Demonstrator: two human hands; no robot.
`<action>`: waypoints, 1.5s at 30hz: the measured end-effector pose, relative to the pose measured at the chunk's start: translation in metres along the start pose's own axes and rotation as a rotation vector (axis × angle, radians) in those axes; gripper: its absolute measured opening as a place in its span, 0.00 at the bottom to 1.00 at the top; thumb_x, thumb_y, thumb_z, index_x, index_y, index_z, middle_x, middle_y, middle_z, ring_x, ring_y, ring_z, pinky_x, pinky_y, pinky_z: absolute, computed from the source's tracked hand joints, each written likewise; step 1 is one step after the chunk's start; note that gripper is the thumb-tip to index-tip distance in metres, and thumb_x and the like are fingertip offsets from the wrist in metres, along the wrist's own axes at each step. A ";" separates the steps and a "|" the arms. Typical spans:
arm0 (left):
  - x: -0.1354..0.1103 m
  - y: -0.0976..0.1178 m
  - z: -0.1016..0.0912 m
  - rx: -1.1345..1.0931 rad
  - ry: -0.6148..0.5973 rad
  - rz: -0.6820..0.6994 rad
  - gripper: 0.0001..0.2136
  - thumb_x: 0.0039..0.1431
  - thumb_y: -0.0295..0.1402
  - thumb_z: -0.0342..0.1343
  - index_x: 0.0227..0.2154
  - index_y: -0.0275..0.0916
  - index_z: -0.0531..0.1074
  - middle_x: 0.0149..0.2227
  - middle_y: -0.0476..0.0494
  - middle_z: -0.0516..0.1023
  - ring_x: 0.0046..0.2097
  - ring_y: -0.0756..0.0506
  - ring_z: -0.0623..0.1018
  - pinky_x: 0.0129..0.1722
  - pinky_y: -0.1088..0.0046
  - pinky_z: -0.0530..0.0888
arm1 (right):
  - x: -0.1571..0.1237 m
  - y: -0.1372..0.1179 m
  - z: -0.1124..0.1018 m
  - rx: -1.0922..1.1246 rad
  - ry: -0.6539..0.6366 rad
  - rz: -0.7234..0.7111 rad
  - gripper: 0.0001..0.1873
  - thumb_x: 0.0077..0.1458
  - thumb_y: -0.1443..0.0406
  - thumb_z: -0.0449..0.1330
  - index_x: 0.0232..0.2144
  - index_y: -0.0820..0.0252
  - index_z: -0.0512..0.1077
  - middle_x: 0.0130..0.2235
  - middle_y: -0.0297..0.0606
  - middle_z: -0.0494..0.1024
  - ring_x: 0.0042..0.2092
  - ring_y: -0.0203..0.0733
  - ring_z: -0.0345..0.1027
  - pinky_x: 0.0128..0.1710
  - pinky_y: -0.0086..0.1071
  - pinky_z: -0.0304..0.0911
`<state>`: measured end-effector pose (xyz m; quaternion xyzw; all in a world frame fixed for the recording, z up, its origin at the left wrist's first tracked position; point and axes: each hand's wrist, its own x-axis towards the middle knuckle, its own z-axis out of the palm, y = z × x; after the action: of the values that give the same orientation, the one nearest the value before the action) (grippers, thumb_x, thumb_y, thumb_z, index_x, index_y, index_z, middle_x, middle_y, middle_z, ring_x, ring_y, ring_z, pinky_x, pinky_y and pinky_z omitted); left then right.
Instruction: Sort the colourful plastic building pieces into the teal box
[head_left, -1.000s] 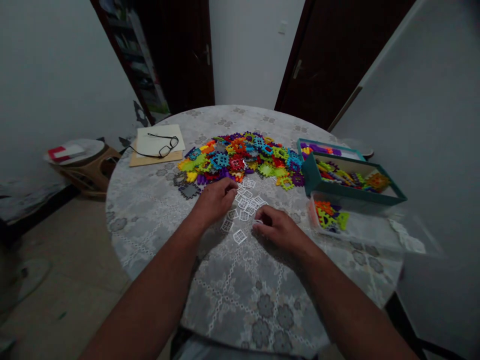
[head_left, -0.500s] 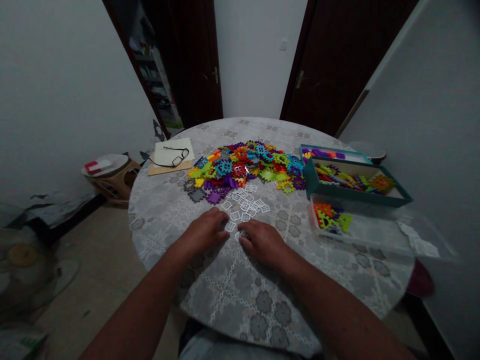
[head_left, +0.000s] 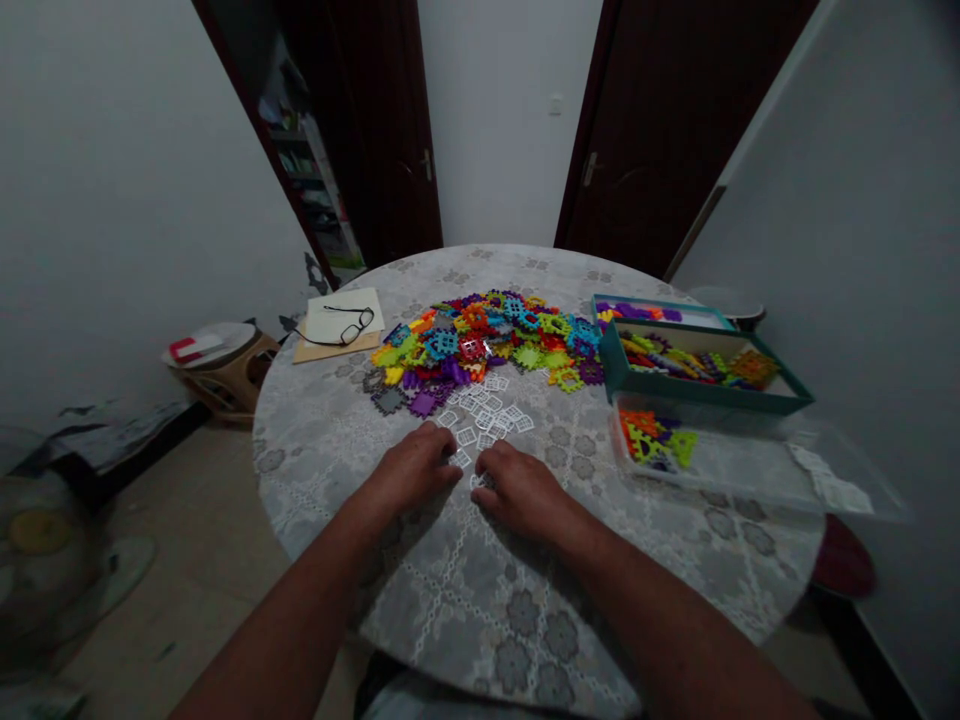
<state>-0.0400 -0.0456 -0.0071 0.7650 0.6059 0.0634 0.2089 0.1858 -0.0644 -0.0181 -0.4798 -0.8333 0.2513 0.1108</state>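
My left hand (head_left: 417,468) rests low over the tablecloth, thumb apart from its bent fingers. Right beside its fingertips lies a small white window-frame piece (head_left: 460,458), and I see nothing held. Opposite it, my right hand (head_left: 519,485) has its fingers curled down around another white window-frame piece (head_left: 478,482), which is partly hidden by them. Just beyond both hands, several more white window-frame pieces (head_left: 487,408) lie loosely spread. Behind these rises a heap of colourful interlocking plastic pieces (head_left: 472,340), many square with toothed edges.
Glasses (head_left: 351,328) lie on papers (head_left: 326,345) at the left. To the right stand a teal box (head_left: 705,395) of pieces, its lid (head_left: 720,318), and a clear plastic container (head_left: 735,470) partly filled with pieces. The round table (head_left: 300,470) has a patterned cloth.
The view has shifted slightly, so the table and heap sit a little lower and further left. Both hands stay in nearly the same place, with small finger movements.
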 end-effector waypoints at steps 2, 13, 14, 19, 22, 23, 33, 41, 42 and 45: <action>0.003 0.002 0.001 -0.018 -0.006 -0.002 0.11 0.60 0.35 0.63 0.46 0.40 0.76 0.49 0.39 0.78 0.50 0.38 0.79 0.49 0.66 0.71 | 0.001 0.000 0.002 0.010 0.021 0.014 0.14 0.63 0.62 0.69 0.50 0.56 0.76 0.52 0.43 0.78 0.49 0.48 0.74 0.48 0.36 0.62; 0.037 0.023 0.013 -0.222 0.076 0.028 0.11 0.55 0.24 0.59 0.40 0.43 0.73 0.34 0.47 0.78 0.36 0.43 0.76 0.35 0.69 0.63 | 0.005 0.040 -0.009 0.307 0.207 0.037 0.06 0.55 0.69 0.65 0.34 0.55 0.72 0.33 0.32 0.77 0.36 0.41 0.68 0.36 0.32 0.55; 0.042 0.026 0.015 -0.256 0.112 0.045 0.10 0.55 0.24 0.59 0.38 0.43 0.73 0.33 0.47 0.78 0.36 0.43 0.75 0.35 0.69 0.63 | 0.007 0.048 -0.011 0.333 0.254 0.057 0.05 0.55 0.68 0.65 0.34 0.55 0.73 0.33 0.32 0.77 0.36 0.42 0.68 0.37 0.32 0.56; 0.062 0.039 0.024 -0.604 0.097 0.051 0.03 0.56 0.27 0.59 0.30 0.42 0.72 0.29 0.46 0.78 0.32 0.44 0.76 0.33 0.71 0.68 | 0.018 0.070 -0.013 0.625 0.372 0.107 0.07 0.57 0.61 0.65 0.37 0.54 0.77 0.35 0.34 0.79 0.37 0.43 0.70 0.37 0.33 0.60; 0.067 0.042 0.030 -0.937 -0.070 -0.040 0.02 0.59 0.31 0.60 0.34 0.40 0.73 0.28 0.45 0.79 0.30 0.44 0.79 0.32 0.70 0.75 | 0.022 0.069 -0.007 0.796 0.320 0.109 0.10 0.57 0.59 0.64 0.41 0.54 0.78 0.33 0.33 0.77 0.33 0.40 0.68 0.34 0.33 0.60; 0.068 0.042 0.031 -1.027 -0.093 -0.056 0.03 0.59 0.32 0.61 0.35 0.40 0.74 0.29 0.44 0.79 0.31 0.44 0.81 0.33 0.69 0.77 | 0.024 0.068 -0.005 0.818 0.321 0.122 0.12 0.57 0.59 0.64 0.43 0.54 0.78 0.31 0.32 0.76 0.32 0.40 0.67 0.33 0.33 0.60; 0.067 0.033 0.036 -1.263 -0.156 0.017 0.11 0.55 0.34 0.71 0.37 0.36 0.78 0.34 0.39 0.84 0.36 0.45 0.84 0.39 0.69 0.80 | 0.031 0.068 0.005 0.886 0.390 0.230 0.17 0.56 0.55 0.68 0.45 0.57 0.77 0.34 0.35 0.81 0.32 0.42 0.74 0.31 0.34 0.67; 0.063 0.039 0.037 -1.255 -0.077 -0.002 0.10 0.63 0.33 0.64 0.45 0.36 0.77 0.35 0.40 0.84 0.35 0.45 0.85 0.39 0.68 0.82 | 0.025 0.056 0.005 0.424 0.486 0.064 0.23 0.69 0.59 0.58 0.62 0.55 0.76 0.55 0.46 0.82 0.53 0.50 0.76 0.58 0.45 0.70; 0.062 0.040 0.037 -1.260 -0.067 0.006 0.10 0.63 0.32 0.63 0.45 0.36 0.78 0.35 0.40 0.84 0.36 0.45 0.85 0.39 0.68 0.82 | 0.025 0.054 0.004 0.375 0.492 0.036 0.24 0.70 0.60 0.56 0.64 0.54 0.75 0.57 0.47 0.81 0.56 0.50 0.75 0.61 0.46 0.68; 0.061 0.041 0.039 -1.276 -0.061 0.037 0.11 0.62 0.33 0.64 0.46 0.35 0.79 0.36 0.41 0.84 0.35 0.46 0.84 0.38 0.69 0.81 | 0.025 0.049 0.004 0.284 0.488 0.011 0.26 0.71 0.63 0.52 0.67 0.55 0.73 0.57 0.48 0.80 0.58 0.51 0.74 0.63 0.47 0.67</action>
<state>0.0266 -0.0039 -0.0361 0.5019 0.4292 0.3935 0.6396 0.2077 -0.0235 -0.0489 -0.5104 -0.7356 0.2433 0.3731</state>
